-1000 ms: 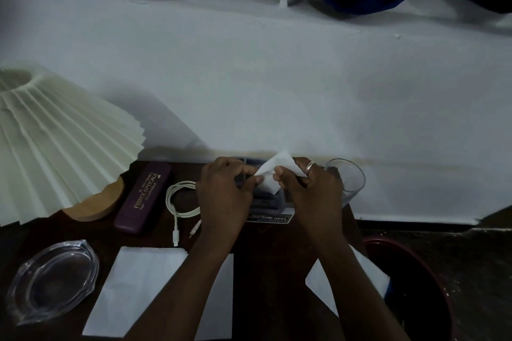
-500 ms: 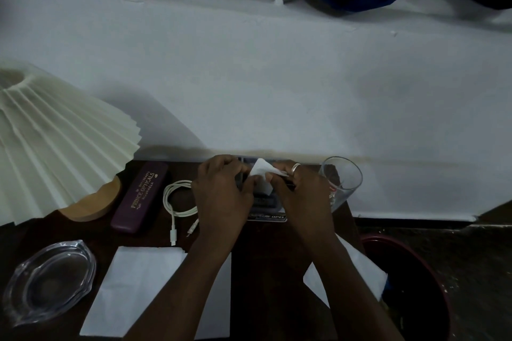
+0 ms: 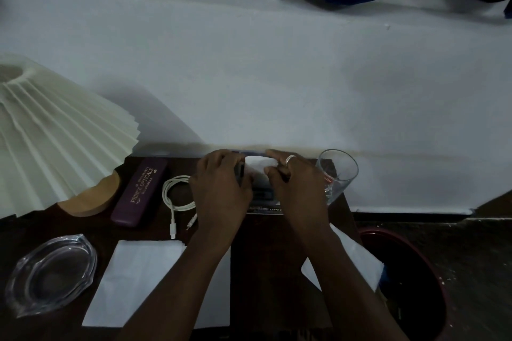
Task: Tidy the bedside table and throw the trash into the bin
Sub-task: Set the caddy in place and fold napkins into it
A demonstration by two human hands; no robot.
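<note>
Two hands, the left hand (image 3: pixel 221 188) and right hand (image 3: pixel 295 188), pinch a white tissue (image 3: pixel 259 165) between curled fingers at the back of the bedside table (image 3: pixel 263 257); light, soft and probably easily torn, it seems best gathered by its edges.

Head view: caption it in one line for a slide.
Left hand and right hand pinch a small white tissue above the dark wooden bedside table, beside a clear drinking glass.

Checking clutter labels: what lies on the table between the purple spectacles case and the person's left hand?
Head view: a coiled white cable lies there, apart from the purple spectacles case, its loop partly hidden by the left hand.
</note>
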